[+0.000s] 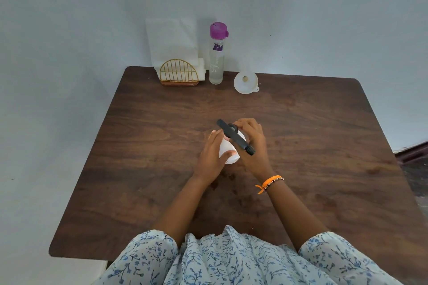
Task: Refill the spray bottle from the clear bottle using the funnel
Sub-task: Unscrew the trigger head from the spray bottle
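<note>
Spray bottle (228,150) stands on the tabletop (143,146), left hand (212,155) gripping its white body steady while right hand (251,143) grips the black sprayer head (236,137), apparently to unscrew it; funnel (246,82) and clear bottle (216,53) wait beyond both hands.

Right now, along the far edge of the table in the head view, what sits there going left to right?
Napkin holder with white napkins → clear bottle with its purple cap on → white funnel. The spray bottle is nearer, in both hands, not in that row.
</note>
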Demonstrator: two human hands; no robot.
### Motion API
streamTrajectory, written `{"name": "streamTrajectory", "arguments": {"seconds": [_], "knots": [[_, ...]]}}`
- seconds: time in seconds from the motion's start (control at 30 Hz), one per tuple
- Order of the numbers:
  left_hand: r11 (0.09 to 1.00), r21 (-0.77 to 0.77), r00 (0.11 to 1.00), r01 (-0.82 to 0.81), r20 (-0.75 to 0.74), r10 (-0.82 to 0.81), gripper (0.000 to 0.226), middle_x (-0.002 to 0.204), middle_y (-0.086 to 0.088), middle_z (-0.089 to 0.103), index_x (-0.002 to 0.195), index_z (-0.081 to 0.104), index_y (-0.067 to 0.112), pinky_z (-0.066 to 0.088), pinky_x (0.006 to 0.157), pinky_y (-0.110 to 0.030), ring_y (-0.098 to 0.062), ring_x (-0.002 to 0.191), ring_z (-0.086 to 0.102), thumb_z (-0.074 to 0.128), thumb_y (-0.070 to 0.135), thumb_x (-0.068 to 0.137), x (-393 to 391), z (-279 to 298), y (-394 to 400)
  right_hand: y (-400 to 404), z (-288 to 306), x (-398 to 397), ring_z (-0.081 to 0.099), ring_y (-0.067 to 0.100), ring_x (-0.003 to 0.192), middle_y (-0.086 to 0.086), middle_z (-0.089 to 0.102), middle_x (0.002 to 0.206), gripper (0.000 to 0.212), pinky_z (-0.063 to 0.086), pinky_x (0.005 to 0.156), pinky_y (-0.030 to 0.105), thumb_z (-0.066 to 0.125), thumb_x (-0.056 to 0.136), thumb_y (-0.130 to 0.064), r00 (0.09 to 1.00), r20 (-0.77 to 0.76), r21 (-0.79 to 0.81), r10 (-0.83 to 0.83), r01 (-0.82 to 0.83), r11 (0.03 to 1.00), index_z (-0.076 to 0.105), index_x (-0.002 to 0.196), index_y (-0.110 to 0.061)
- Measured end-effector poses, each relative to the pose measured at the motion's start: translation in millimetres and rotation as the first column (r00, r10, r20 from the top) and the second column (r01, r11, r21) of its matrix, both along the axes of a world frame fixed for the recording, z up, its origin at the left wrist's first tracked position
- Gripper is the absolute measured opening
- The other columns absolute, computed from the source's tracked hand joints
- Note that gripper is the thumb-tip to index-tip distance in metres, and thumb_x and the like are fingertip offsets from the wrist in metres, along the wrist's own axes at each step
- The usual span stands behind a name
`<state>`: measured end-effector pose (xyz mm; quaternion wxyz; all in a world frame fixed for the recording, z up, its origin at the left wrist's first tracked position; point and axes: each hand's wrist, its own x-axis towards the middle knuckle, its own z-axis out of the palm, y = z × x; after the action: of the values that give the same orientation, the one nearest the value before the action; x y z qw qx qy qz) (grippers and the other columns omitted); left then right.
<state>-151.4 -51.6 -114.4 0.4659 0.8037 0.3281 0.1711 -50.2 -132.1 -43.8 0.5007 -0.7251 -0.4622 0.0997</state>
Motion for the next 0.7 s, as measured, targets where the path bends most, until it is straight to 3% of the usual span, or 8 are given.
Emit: {"name": "streamTrajectory", "arguments": {"seconds": [0.07,0.13,0.2,0.27,0.37,0.53,0.7], "knots": [[1.000,-0.005,1.000,-0.002,0.010,0.002,0.073,0.148,0.001,0.036,0.141,0.033,0.017,0.030,0.112,-0.045,-0.018,0.139,0.028,0.049,0.056,0.082,-0.2,2.1,-0.4,-0.4,-1.2,0.1,0.051,0.025,0.101,0.000,0.058,0.108,0.033,0.032,0.085,0.006,0.071,0.076,0.000,1.000,0.015,0.000,0.019,-0.019,1.000,0.063,0.104,-0.015],[1.000,0.008,1.000,-0.003,0.025,0.003,0.071,0.147,0.002,0.038,0.140,0.036,0.018,0.031,0.112,-0.044,-0.017,0.138,0.030,0.046,0.056,0.081,-0.1,6.2,-1.4,-2.2,0.6,0.1,0.051,0.023,0.108,-0.002,0.058,0.114,0.045,0.040,0.092,0.021,0.071,0.075,-0.002,0.994,-0.079,0.014,0.078,-0.077,0.997,0.057,0.116,-0.017],[1.000,0.016,1.000,0.001,0.028,-0.001,0.063,0.146,0.002,0.038,0.140,0.036,0.019,0.032,0.111,-0.045,-0.017,0.137,0.032,0.051,0.046,0.085,0.2,5.2,-1.2,-5.2,5.8,1.6,0.050,0.023,0.112,-0.005,0.058,0.115,0.051,0.045,0.096,0.039,0.072,0.076,-0.006,0.972,-0.179,0.006,0.150,-0.152,0.988,0.053,0.121,-0.020],[1.000,0.011,1.000,0.003,0.021,-0.004,0.059,0.147,0.004,0.038,0.140,0.035,0.021,0.033,0.111,-0.046,-0.015,0.137,0.032,0.056,0.038,0.088,-0.2,2.8,-0.9,-7.7,12.1,4.3,0.052,0.024,0.113,-0.007,0.060,0.112,0.049,0.044,0.097,0.046,0.076,0.075,-0.015,0.951,-0.238,0.008,0.200,-0.204,0.979,0.054,0.118,-0.022],[1.000,0.010,1.000,0.003,0.006,-0.004,0.063,0.146,0.002,0.038,0.139,0.036,0.020,0.033,0.110,-0.045,-0.016,0.137,0.032,0.056,0.046,0.086,-0.1,4.0,-0.1,-9.0,25.4,6.0,0.059,0.023,0.105,0.000,0.064,0.105,0.038,0.048,0.092,0.042,0.078,0.073,-0.017,0.940,-0.283,0.099,0.189,-0.167,0.981,0.061,0.107,-0.012],[0.999,0.043,1.000,-0.017,-0.025,0.018,0.061,0.144,-0.002,0.037,0.139,0.036,0.016,0.035,0.108,-0.045,-0.022,0.134,0.034,0.061,0.037,0.087,-1.3,10.6,-0.9,-9.4,54.7,9.3,0.063,0.010,0.085,0.007,0.066,0.091,0.026,0.049,0.076,0.021,0.069,0.079,0.003,0.874,-0.479,0.248,0.087,0.040,0.968,0.061,0.103,0.003],[0.999,0.048,0.997,-0.019,-0.071,0.023,0.062,0.147,-0.001,0.033,0.140,0.033,0.017,0.035,0.109,-0.044,-0.021,0.135,0.033,0.059,0.038,0.088,-0.8,11.5,-1.8,-5.6,79.6,25.9,0.061,0.023,0.097,0.003,0.069,0.095,0.025,0.049,0.089,0.031,0.072,0.074,-0.018,0.818,-0.569,0.353,0.078,0.158,0.922,0.068,0.099,-0.017]]}}
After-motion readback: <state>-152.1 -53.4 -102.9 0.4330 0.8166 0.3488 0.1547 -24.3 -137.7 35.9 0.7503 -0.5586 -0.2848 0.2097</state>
